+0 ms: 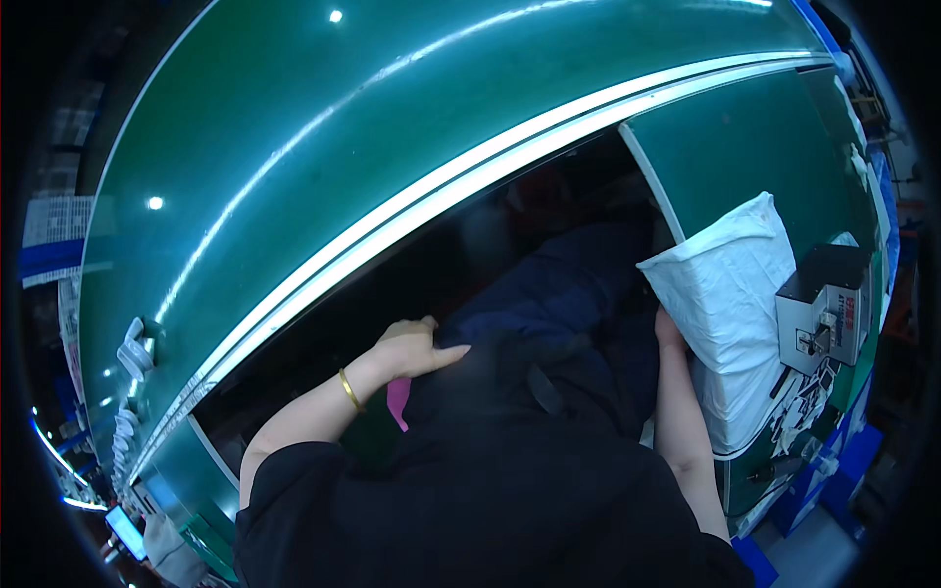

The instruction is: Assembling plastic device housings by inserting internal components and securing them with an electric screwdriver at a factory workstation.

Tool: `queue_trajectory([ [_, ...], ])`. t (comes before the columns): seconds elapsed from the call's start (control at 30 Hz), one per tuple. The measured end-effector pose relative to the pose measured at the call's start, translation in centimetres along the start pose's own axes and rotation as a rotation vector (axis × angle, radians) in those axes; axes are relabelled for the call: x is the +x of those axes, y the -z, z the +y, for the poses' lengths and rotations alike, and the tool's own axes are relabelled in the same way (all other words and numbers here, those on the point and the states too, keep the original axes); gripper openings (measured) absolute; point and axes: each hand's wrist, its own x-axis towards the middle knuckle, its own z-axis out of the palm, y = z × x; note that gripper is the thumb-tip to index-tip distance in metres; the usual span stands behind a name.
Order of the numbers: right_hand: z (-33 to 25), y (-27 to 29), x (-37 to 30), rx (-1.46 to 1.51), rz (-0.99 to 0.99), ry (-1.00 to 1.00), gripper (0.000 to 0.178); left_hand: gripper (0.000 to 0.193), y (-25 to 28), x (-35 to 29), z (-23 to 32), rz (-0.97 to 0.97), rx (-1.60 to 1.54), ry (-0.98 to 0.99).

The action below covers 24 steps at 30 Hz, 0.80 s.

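Note:
My left hand (pixel 414 349) is beside my dark-clothed lap, its thumb stretched out away from the index finger. The other fingers are partly out of sight, and nothing shows in its grasp. A pink strip (pixel 398 400) hangs just below that wrist, which wears a gold-coloured bangle (pixel 349 390). My right hand (pixel 668 331) is low at my right side, next to the edge of a white cloth or soft bag (pixel 730 314). Its fingers are hidden, so I cannot tell whether it grips anything. The white cloth drapes over the edge of the right-hand green table (pixel 720 147).
A long green table (pixel 441 137) with white edging curves across in front of me. On the right stand a grey box-shaped device (pixel 828 312) with a black top and a pile of black-and-white pieces (pixel 802 407). Blue bins (pixel 853 456) are beyond. White rolled items (pixel 137 351) lie at left.

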Motion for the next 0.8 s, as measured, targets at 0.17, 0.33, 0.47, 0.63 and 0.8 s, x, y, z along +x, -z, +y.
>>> queue_trajectory([
  [0.17, -1.4, 0.3, -0.8, 0.077, 0.034, -0.094, 0.052, 0.078, -0.3, -1.1, 1.4, 0.029, 0.149, -0.047],
  [0.33, -2.7, 2.1, -1.6, 0.043, 0.063, -0.134, 0.052, 0.069, -0.3, -2.4, 5.9, 0.179, 0.195, -0.060],
  [0.47, -3.8, 4.0, -2.2, 0.077, -0.033, -0.282, 0.050, 0.072, 0.0, -2.2, 6.9, 0.125, -0.204, -0.057],
  [0.63, -5.4, 7.3, -2.8, 0.129, -0.189, -0.385, 0.051, 0.098, -3.0, -2.9, 8.5, 0.209, -0.581, -0.425],
  [0.8, -3.9, 4.9, -3.4, 0.098, -0.010, -0.309, 0.053, 0.088, -3.0, -1.2, 3.3, 0.325, -0.439, -0.325],
])
